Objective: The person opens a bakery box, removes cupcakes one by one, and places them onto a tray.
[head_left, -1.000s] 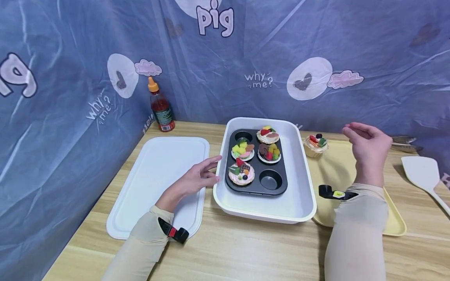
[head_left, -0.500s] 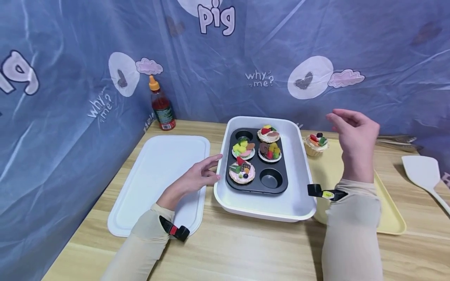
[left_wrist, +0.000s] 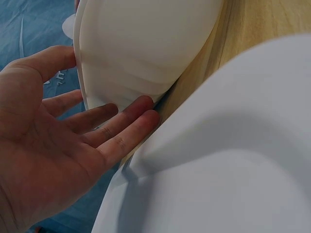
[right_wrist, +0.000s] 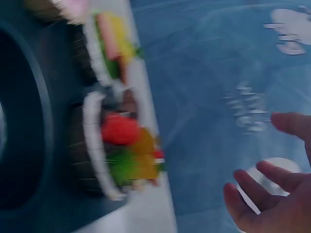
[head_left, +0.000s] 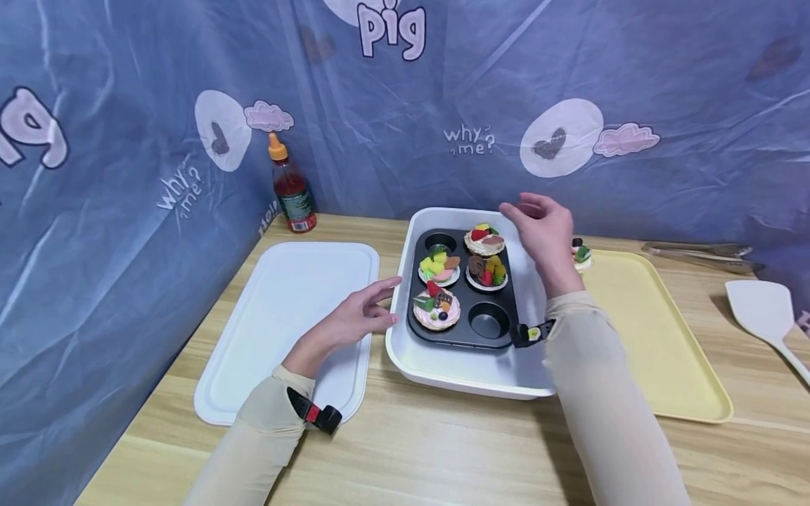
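My left hand (head_left: 344, 320) is at the left side of a deep white tray (head_left: 468, 385). Its thumb and fingers touch the outer wall in the left wrist view. Inside lies a dark muffin pan (head_left: 457, 339). Several fruit-topped cupcakes sit in its cups, among them a pink-cream cupcake (head_left: 436, 307) at front left and a chocolate-topped cupcake (head_left: 486, 273) at middle right. The back-left and front-right cups hold none. Over the tray's back-right corner hovers my right hand (head_left: 545, 235), holding nothing, its fingers loosely bent in the right wrist view (right_wrist: 277, 204).
A yellow tray (head_left: 652, 337) lies on the right, with one more cupcake (head_left: 582, 258) partly hidden behind my right hand. Beyond are metal tongs (head_left: 702, 251) and a white spatula (head_left: 759, 309). On the left lie a white flat tray (head_left: 285, 316) and a sauce bottle (head_left: 294, 197).
My right hand has moved left, from above the yellow tray to the deep white tray's back-right corner, now partly covering the lone cupcake. My left hand has stayed at the tray's side.
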Demonstrator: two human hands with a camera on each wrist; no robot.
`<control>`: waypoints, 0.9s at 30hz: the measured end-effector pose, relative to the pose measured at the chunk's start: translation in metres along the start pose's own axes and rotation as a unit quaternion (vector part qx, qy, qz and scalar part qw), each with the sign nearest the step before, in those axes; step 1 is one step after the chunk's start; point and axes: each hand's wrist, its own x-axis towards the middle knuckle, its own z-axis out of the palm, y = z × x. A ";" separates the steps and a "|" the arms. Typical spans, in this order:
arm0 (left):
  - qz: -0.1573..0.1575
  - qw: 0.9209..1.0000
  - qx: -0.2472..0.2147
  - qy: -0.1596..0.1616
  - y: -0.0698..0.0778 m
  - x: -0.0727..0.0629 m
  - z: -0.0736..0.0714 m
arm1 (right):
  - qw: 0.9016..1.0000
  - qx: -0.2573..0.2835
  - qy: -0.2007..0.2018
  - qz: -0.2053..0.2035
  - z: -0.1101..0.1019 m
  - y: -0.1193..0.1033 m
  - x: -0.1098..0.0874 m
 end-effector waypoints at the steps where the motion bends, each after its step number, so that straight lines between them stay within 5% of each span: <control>1: 0.000 1.000 -0.002 0.000 0.000 0.000 0.000 | 1.000 -0.010 -0.012 0.007 0.004 0.002 0.001; 11: -0.012 1.000 -0.015 0.004 -0.001 0.002 -0.001 | 0.998 -0.034 -0.039 -0.026 0.029 0.026 0.012; 27: 0.000 1.000 -0.008 0.003 -0.003 0.002 -0.001 | 0.990 -0.102 -0.093 -0.009 0.038 0.046 0.019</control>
